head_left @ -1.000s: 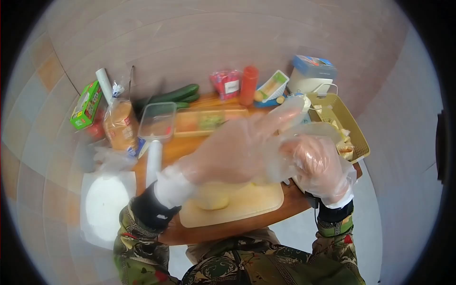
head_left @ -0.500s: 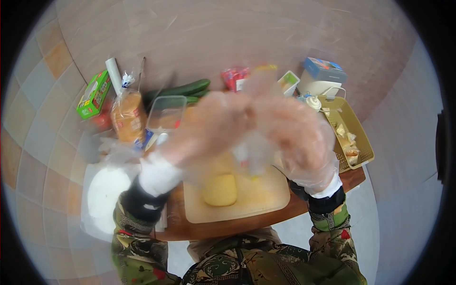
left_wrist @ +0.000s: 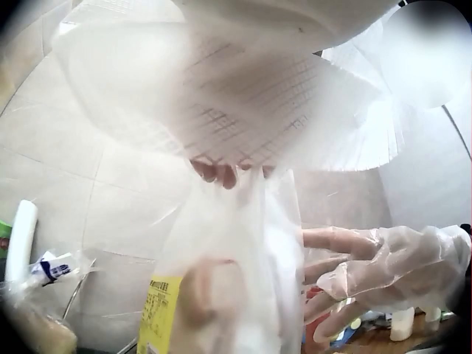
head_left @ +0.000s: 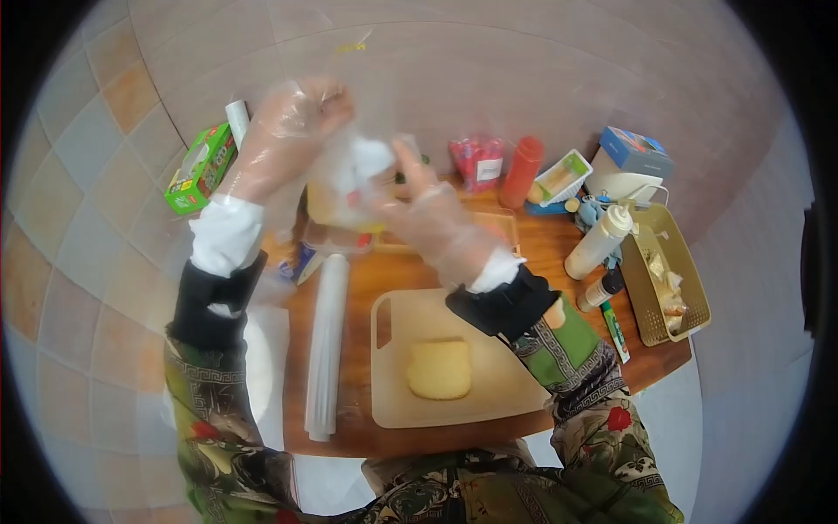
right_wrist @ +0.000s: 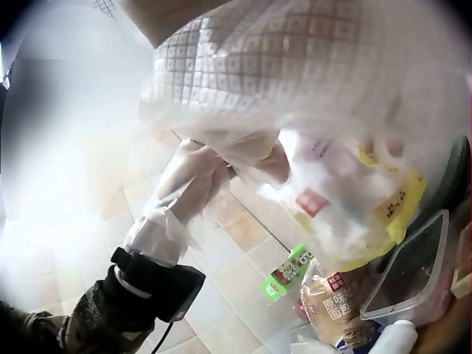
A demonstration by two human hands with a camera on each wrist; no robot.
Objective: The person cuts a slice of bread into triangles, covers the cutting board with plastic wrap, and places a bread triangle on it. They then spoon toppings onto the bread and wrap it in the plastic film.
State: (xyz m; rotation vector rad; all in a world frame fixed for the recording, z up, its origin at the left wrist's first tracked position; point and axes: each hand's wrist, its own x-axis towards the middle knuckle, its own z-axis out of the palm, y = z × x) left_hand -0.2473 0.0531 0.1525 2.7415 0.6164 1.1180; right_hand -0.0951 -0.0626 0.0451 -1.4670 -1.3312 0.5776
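My left hand [head_left: 292,127], in a clear plastic glove, is raised at the upper left and grips the gathered top of a translucent plastic bag [left_wrist: 243,221]. The bag hangs down, with a yellow printed label [left_wrist: 162,306] and something whitish inside, blurred. Beside it is my gloved right hand [head_left: 436,223], its fingers straight and spread, fingertips right at the bag's side. Below, a slice of bread [head_left: 439,369] lies flat on the beige cutting board [head_left: 511,389].
Left of the board lies a roll of plastic film [head_left: 327,349]. A tan basket [head_left: 698,323], a white squeeze bottle [head_left: 598,243] and a dark-capped jar [head_left: 598,291] stand at right. Along the back are a red bottle [head_left: 524,170] and a green box [head_left: 201,170]. A bagged loaf [right_wrist: 339,306] sits behind the hanging bag.
The hands were close together over the table and have moved apart. My left hand has risen up and left with the bag; my right hand has moved left. The bread slice is uncovered.
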